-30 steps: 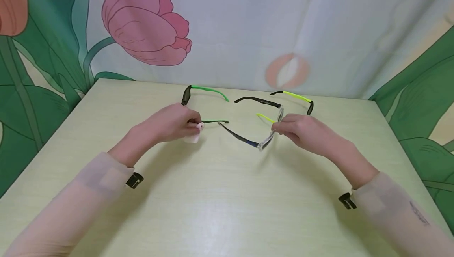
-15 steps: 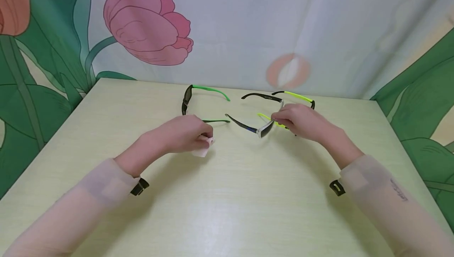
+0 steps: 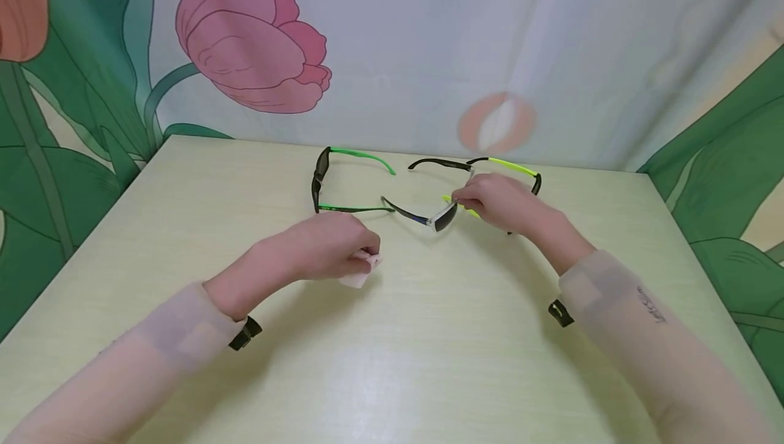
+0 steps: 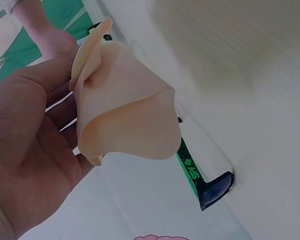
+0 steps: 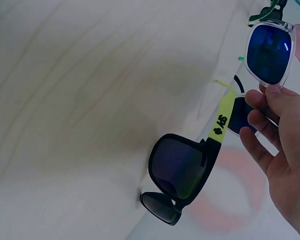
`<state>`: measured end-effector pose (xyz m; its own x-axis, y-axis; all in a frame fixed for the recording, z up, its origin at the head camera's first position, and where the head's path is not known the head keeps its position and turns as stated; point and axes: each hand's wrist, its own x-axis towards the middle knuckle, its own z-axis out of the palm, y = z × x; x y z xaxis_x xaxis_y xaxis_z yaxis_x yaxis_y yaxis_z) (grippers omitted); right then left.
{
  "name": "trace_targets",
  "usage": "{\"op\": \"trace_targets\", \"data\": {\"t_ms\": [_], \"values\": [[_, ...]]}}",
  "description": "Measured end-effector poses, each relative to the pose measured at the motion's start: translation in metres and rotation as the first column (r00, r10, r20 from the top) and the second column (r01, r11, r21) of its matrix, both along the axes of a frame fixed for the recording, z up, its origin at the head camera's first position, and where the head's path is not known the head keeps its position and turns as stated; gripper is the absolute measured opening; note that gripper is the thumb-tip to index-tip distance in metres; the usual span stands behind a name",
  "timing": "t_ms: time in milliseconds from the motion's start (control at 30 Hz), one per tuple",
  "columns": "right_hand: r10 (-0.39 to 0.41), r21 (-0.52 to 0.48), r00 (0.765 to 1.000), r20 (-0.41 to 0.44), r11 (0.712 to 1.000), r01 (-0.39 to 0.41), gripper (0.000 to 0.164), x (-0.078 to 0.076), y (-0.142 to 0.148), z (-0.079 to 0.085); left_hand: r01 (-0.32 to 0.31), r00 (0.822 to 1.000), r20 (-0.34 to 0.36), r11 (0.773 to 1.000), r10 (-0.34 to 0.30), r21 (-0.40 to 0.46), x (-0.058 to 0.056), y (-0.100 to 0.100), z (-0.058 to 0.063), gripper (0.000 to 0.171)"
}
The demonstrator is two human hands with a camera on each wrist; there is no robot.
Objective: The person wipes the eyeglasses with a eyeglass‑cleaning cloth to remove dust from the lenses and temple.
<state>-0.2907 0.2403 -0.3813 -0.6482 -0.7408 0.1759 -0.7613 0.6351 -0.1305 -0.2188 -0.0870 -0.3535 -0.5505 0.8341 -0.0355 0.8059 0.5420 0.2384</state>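
In the head view my left hand (image 3: pixel 321 246) holds a pale pink cloth (image 3: pixel 355 278) above the table's middle. The left wrist view shows this folded cloth (image 4: pixel 132 115) hanging from the fingers. My right hand (image 3: pixel 505 204) pinches clear-framed sunglasses (image 3: pixel 445 219) at the bridge, between thumb and fingers. Their lenses are dark blue in the right wrist view, and the dark temples are unfolded, pointing left in the head view. Black sunglasses with green temples (image 3: pixel 321 171) stand at the left. Black sunglasses with yellow temples (image 5: pixel 180 167) stand behind the right hand, which partly hides them in the head view.
The pale wooden table (image 3: pixel 416 362) ends at the back against a hanging curtain (image 3: pixel 392 56) printed with flowers and leaves. Black buckles (image 3: pixel 246 334) hang at both wrists. The held sunglasses' temple tips overlap the green pair's in the head view.
My right hand has moved the clear-framed sunglasses away from me and slightly left. My left hand has come nearer and to the right with the cloth, uncovering the green-templed pair.
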Motion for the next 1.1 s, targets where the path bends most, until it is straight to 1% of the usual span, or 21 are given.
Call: {"op": "trace_targets", "data": {"t_ms": [67,167,333,400,600,767,867,933,1000,1100], "values": [[0.015,0.010,1.000,-0.012,1.000,-0.015,0.023,-0.004,-0.003,-0.002,0.016,1.000,-0.014,1.000,-0.017,-0.007,0.002,0.002,-0.001,0.012],[0.007,0.022,1.000,-0.016,1.000,-0.007,0.022,-0.007,-0.006,-0.004,0.039,0.999,-0.021,0.999,-0.039,-0.018,0.004,0.004,-0.001,0.010],[-0.066,0.052,0.998,0.019,0.996,0.065,0.012,-0.009,-0.008,-0.007,0.054,0.998,-0.013,0.998,-0.055,-0.038,0.008,0.007,0.000,0.007],[-0.097,0.068,0.995,0.035,0.993,0.095,0.011,-0.009,-0.010,-0.008,0.053,0.999,-0.007,0.998,-0.054,-0.043,0.010,0.007,0.001,0.008],[-0.164,0.117,0.984,0.064,0.981,0.156,0.023,-0.009,-0.015,-0.009,0.062,0.998,0.003,0.997,-0.061,-0.048,0.011,0.008,0.000,0.008],[-0.227,0.142,0.971,0.073,0.966,0.215,0.030,-0.008,-0.018,-0.008,0.068,0.998,-0.006,0.996,-0.069,-0.054,0.014,0.011,0.001,0.012],[-0.248,0.134,0.968,0.045,0.962,0.240,0.037,-0.007,-0.022,-0.006,0.071,0.997,-0.011,0.996,-0.072,-0.058,0.014,0.011,0.002,0.012],[-0.245,0.100,0.970,0.008,0.965,0.243,0.038,-0.005,-0.027,-0.004,0.073,0.997,-0.011,0.995,-0.074,-0.060,0.014,0.012,0.001,0.011],[-0.234,0.055,0.972,-0.039,0.970,0.235,0.030,-0.003,-0.034,-0.001,0.078,0.997,-0.011,0.995,-0.079,-0.060,0.015,0.012,0.001,0.010],[-0.239,-0.003,0.968,-0.072,0.971,0.240,0.021,0.001,-0.046,0.004,0.089,0.996,-0.012,0.994,-0.090,-0.056,0.016,0.014,0.002,0.010]]}}
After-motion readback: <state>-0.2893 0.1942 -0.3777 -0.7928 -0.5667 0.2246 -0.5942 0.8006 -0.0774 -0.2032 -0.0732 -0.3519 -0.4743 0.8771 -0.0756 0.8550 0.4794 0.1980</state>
